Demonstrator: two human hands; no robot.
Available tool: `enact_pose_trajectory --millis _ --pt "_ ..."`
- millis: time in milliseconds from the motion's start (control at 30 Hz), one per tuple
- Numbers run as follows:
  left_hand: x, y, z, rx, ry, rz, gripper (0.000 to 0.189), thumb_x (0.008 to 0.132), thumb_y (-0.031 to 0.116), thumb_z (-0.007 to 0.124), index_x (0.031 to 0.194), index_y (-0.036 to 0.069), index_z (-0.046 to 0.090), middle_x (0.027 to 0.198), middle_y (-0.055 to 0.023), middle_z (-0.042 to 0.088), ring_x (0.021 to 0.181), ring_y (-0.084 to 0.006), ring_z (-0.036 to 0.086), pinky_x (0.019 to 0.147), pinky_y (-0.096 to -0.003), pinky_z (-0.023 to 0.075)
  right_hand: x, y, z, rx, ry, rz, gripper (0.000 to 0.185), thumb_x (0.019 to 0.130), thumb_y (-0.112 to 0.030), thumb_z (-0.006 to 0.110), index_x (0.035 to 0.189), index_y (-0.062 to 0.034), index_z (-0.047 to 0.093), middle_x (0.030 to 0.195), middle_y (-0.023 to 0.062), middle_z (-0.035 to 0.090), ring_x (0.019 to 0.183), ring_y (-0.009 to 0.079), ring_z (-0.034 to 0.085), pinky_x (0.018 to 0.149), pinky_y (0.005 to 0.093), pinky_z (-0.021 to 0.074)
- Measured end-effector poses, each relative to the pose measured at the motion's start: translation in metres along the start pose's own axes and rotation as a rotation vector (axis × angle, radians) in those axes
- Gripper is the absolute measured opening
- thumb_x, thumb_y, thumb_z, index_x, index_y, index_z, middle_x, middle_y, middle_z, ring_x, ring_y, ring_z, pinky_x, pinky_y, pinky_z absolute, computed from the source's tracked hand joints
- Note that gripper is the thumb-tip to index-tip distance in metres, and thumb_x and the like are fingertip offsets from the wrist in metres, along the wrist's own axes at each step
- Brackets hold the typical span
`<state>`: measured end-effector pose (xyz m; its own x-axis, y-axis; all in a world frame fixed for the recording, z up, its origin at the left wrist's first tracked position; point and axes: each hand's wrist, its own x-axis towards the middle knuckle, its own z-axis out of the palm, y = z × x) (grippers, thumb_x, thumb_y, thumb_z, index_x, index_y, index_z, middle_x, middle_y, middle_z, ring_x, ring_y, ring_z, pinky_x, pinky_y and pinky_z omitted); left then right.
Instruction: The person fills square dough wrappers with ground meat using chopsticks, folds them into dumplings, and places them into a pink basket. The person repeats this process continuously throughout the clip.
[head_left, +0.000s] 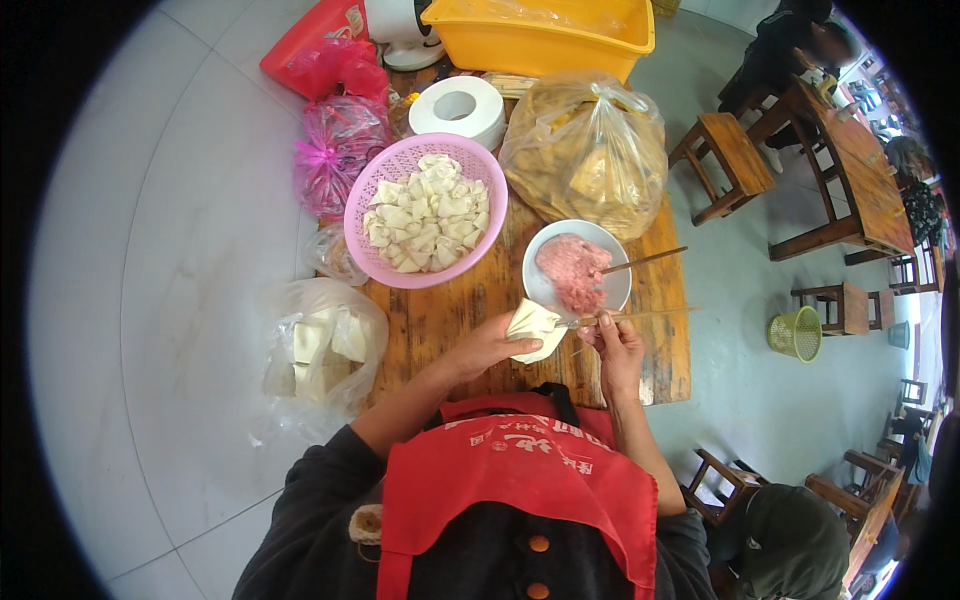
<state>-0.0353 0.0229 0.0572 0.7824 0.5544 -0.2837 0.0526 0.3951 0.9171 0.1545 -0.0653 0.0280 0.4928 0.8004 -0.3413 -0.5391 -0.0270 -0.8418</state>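
My left hand (496, 346) holds a stack of pale dough wrappers (537, 330) just below the bowl of meat. Between the fingers of my right hand (616, 339) is a thin stick (581, 322), its inner end at the wrappers. A white bowl (534, 281) lies beyond both hands with pink minced meat (571, 262) inside. A wooden chopstick (649, 259) rests in that meat and sticks out over the rim to the right. Up and to the left, a pink plastic colander (360, 255) holds many folded wontons (431, 214).
A clear bag of yellowish-brown food (589, 161) stands behind the bowl, near a large paper roll (457, 109) and a yellow tub (536, 37). At the left is a bag of stacked wrappers (322, 352). Stools (724, 161), a green basket (795, 334) and other people (795, 532) are to the right.
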Motion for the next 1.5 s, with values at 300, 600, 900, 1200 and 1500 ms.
enact_pose_trajectory --millis 300,600,900,1200,1500 --pt "-0.001 0.004 -0.013 0.024 0.056 -0.188 0.034 0.089 0.023 0.061 0.114 0.0 0.057 0.096 -0.0032 0.063 0.085 -0.0097 0.058 0.076 -0.0261 0.046 -0.005 0.004 0.005 0.014 -0.099 0.006 0.017 0.093 -0.013 0.056 0.101 0.0017 0.059 0.09 0.0111 0.066 0.075 0.016 0.065 0.074 0.0282 0.0563" --pt "-0.011 -0.007 -0.026 -0.589 -0.034 -0.448 0.036 0.093 0.019 0.053 0.121 -0.003 0.051 0.107 -0.0092 0.062 0.092 -0.0142 0.061 0.08 -0.0295 0.0497 -0.004 0.004 0.004 0.037 -0.098 -0.026 0.018 0.093 -0.014 0.056 0.101 0.0011 0.059 0.093 0.0111 0.066 0.076 0.0151 0.065 0.072 0.0276 0.0561" --pt "-0.014 -0.018 -0.033 -0.339 0.027 -0.345 0.036 0.09 0.017 0.055 0.121 -0.001 0.052 0.107 -0.0084 0.063 0.093 -0.0153 0.062 0.08 -0.0299 0.0498 -0.015 -0.009 0.024 -0.162 -0.163 -0.149 0.015 0.094 -0.01 0.055 0.102 0.0013 0.059 0.093 0.0083 0.065 0.081 0.014 0.063 0.077 0.027 0.0534" --pt "-0.013 -0.005 -0.023 -0.147 0.186 -0.231 0.029 0.086 0.015 0.058 0.111 0.001 0.058 0.099 -0.0042 0.063 0.087 -0.0119 0.06 0.076 -0.0267 0.0469 -0.036 -0.022 0.049 -0.662 -0.462 -0.541 0.017 0.088 0.002 0.053 0.102 -0.0016 0.061 0.1 0.0121 0.064 0.092 0.0242 0.062 0.079 0.0312 0.0489" --pt "-0.019 -0.012 -0.05 -0.648 0.029 -0.164 0.031 0.088 0.008 0.049 0.118 0.001 0.052 0.108 -0.0048 0.06 0.099 -0.0136 0.058 0.084 -0.0284 0.0474 -0.037 -0.028 0.06 -0.71 -0.486 -0.591 0.015 0.087 0.002 0.052 0.099 -0.001 0.062 0.102 0.0143 0.064 0.097 0.0267 0.061 0.084 0.033 0.0481"
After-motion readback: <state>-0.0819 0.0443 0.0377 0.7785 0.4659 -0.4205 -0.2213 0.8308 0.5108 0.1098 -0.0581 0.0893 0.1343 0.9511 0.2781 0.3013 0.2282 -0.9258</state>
